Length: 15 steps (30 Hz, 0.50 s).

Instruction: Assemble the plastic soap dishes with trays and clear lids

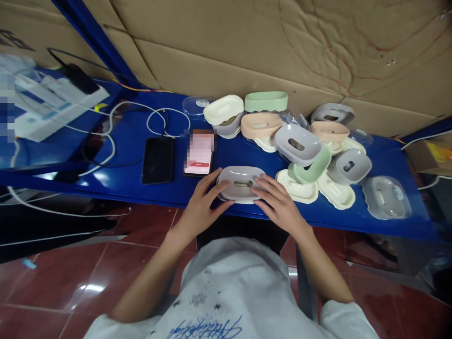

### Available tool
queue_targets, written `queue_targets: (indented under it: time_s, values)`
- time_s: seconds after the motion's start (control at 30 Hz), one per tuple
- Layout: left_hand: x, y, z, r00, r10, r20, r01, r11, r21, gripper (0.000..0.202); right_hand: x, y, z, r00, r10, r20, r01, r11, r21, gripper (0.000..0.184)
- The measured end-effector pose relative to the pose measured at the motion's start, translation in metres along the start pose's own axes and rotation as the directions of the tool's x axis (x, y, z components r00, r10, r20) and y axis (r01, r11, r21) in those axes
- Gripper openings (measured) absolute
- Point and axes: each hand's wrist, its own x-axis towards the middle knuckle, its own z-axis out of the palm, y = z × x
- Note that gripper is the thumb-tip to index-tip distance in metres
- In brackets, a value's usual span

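A grey oval soap dish (240, 181) with a slot in its middle lies on the blue shelf (176, 188) near the front edge, seated on a cream base. My left hand (204, 203) grips its left end, fingers curled over the rim. My right hand (278, 202) presses on its right end with fingers spread over the top. Both hands hold the same dish.
A pile of soap dishes in grey (296, 143), green (265, 101), peach (260, 125) and cream (223, 109) lies to the right and behind. A clear lid (386, 197) lies at far right. Two phones (157, 159) (199, 153) lie left, with white cables (106, 141) and a box (52, 106) beyond.
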Motion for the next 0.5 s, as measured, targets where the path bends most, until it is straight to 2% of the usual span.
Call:
queue_targets:
  time_s: [0.07, 0.17, 0.27, 0.37, 0.5]
  values:
    - [0.000, -0.001, -0.002, 1.000, -0.001, 0.000, 0.001, 1.000, 0.006, 0.046, 0.004, -0.002, 0.001, 0.999, -0.034, -0.015, 0.034, 0.999, -0.002, 0.040]
    - [-0.002, -0.003, -0.006, 0.998, 0.069, -0.011, -0.068, 0.997, 0.029, 0.046, 0.008, -0.009, 0.003, 0.998, -0.057, -0.031, 0.056, 0.997, -0.059, 0.036]
    - [-0.006, -0.006, -0.007, 0.989, 0.144, 0.040, -0.144, 0.989, 0.013, 0.042, 0.007, -0.017, 0.007, 0.997, -0.078, -0.007, 0.076, 0.990, -0.121, 0.032]
    - [-0.009, -0.008, -0.006, 0.982, 0.172, 0.077, -0.173, 0.985, 0.004, 0.040, 0.005, -0.020, 0.010, 0.996, -0.087, 0.018, 0.089, 0.985, -0.148, 0.031]
    - [-0.007, -0.011, -0.003, 0.980, 0.191, 0.046, -0.192, 0.981, 0.007, 0.039, 0.003, -0.021, 0.012, 0.998, -0.065, 0.011, 0.066, 0.985, -0.158, 0.029]
